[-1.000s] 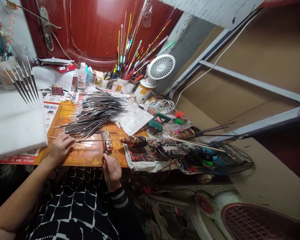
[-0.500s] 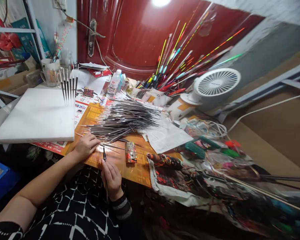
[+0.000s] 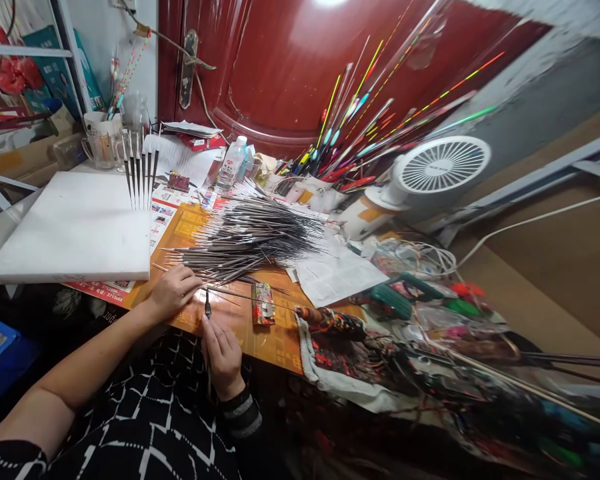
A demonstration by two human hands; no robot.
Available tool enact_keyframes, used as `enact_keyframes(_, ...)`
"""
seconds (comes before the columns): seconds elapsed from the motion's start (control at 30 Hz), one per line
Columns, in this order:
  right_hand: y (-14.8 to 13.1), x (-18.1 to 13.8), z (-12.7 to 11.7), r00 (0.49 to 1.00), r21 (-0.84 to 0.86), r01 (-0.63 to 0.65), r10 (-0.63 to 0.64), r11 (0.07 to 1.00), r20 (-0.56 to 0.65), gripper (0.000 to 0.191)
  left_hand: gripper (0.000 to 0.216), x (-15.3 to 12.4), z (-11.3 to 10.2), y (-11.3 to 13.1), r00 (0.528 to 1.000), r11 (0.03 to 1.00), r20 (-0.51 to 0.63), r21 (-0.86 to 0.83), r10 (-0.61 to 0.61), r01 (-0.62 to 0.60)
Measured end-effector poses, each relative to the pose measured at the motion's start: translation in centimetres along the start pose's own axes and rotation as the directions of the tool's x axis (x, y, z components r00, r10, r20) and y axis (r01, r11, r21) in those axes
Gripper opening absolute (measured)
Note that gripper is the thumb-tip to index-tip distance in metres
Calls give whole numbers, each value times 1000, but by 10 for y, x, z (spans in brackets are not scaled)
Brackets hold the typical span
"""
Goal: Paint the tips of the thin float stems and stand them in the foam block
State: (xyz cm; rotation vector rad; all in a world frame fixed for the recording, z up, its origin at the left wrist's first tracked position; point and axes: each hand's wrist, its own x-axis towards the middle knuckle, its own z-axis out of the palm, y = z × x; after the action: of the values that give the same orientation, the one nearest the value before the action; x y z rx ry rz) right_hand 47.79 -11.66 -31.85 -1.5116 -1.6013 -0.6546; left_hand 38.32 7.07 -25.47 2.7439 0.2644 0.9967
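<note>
My left hand (image 3: 175, 291) is closed around a slender fishing float (image 3: 225, 291), its pale tip sticking out to the left of the fingers. The float lies nearly level, and its thin right end reaches toward a paint-spattered tool (image 3: 330, 320) that looks like a drill; whether they join is hard to see. My right hand (image 3: 222, 350) pinches a small dark-tipped brush (image 3: 208, 308) upright, its tip at the float's underside. Just right of the hands sits a small paint-smeared block (image 3: 263, 304). Beyond them spreads a big pile of dark unfinished floats (image 3: 250, 233).
Several floats stand upright in a white foam block (image 3: 70, 227) on the left. A white fan (image 3: 440, 165), a plastic bottle (image 3: 231, 163) and bright floats (image 3: 333, 137) stand at the back. Wires and a stained cloth (image 3: 340, 383) crowd the right. A blue bin (image 3: 5, 363) is low left.
The view has shifted slightly. Both hands keep their holds, and the brush tip is still at the float, standing a little more upright.
</note>
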Motion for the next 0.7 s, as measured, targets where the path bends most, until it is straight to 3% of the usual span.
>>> enact_keyframes(0.7,-1,-1,-1,1000,-10,-7,7,1000,14,55,26,1,-2,2,1000,1000,12,-13,-13,13)
